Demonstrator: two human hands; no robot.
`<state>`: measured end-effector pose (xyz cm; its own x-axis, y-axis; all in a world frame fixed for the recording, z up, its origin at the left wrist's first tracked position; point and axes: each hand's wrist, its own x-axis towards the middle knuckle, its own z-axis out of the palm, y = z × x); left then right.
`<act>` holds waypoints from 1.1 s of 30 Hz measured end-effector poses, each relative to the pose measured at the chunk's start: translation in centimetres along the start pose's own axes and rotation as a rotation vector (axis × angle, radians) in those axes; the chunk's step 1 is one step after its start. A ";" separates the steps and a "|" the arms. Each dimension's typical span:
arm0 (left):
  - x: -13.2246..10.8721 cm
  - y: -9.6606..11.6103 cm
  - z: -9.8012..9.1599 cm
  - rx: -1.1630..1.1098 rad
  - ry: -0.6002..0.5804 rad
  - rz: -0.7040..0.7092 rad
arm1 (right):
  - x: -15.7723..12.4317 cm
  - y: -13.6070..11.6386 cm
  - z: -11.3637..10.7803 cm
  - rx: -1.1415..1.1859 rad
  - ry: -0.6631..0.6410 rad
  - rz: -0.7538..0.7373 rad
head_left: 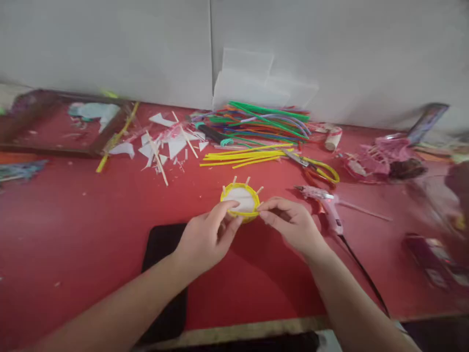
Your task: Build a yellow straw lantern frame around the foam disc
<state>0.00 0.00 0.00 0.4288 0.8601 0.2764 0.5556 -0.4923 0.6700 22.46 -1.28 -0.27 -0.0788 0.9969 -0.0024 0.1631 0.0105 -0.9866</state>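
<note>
A small round basket (pixel 239 199) with a white base and a yellow fuzzy pipe-cleaner wall is held between my hands above the red table. Several short wooden sticks stand up around its rim. My left hand (pixel 205 238) is closed on the near left side, thumb and fingers pinching the wall. On the right edge, the fingertips of my right hand (pixel 293 226) pinch the yellow pipe cleaner where it meets the rim. The exact end of the strand is hidden by the fingers.
Yellow pipe cleaners (pixel 242 156), scissors (pixel 318 168) and a coloured bundle (pixel 260 122) lie behind. A pink glue gun (pixel 328 205) with a cord rests right. White scraps (pixel 176 146), a tray (pixel 54 149) and a black flat object (pixel 164 293) lie left. Part of another person (pixel 458 190) shows far right.
</note>
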 end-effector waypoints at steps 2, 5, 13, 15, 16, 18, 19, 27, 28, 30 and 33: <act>0.0 -0.3 0.0 -0.019 -0.016 -0.022 | 0.1 0.0 0.0 -0.007 -0.002 -0.004; 0.0 -0.5 -0.1 -0.044 -0.021 -0.047 | 0.1 0.1 0.0 -0.013 0.000 0.005; 0.3 -0.2 -0.3 -0.112 -0.002 -0.041 | 0.1 0.2 0.1 -0.047 0.019 0.045; 0.3 -0.2 -0.3 -0.108 0.008 -0.033 | 0.1 0.2 0.1 -0.054 0.021 0.048; 0.2 -0.3 -0.3 -0.105 0.016 -0.029 | 0.1 0.1 0.1 -0.058 0.019 0.049; 0.2 -0.3 -0.3 -0.105 0.032 -0.025 | 0.0 0.1 0.1 -0.063 0.014 0.049; 0.2 -0.3 -0.3 -0.111 0.044 -0.027 | 0.0 0.1 0.1 -0.063 0.012 0.049; 0.2 0.1 -0.4 -0.147 0.096 -0.031 | 0.2 -0.1 0.1 -0.060 0.017 0.055; 0.2 0.1 -0.4 -0.143 0.093 -0.030 | 0.2 -0.1 0.1 -0.063 0.018 0.051; 0.2 0.1 -0.4 -0.138 0.084 -0.025 | 0.2 -0.2 0.2 -0.065 0.022 0.048; 0.2 -0.1 -0.3 -0.138 0.075 -0.017 | 0.0 -0.2 0.3 -0.054 0.020 0.071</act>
<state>-0.19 0.23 0.21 0.3630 0.8781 0.3117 0.4570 -0.4593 0.7617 22.09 -1.26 -0.12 -0.0457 0.9966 -0.0681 0.2201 -0.0564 -0.9739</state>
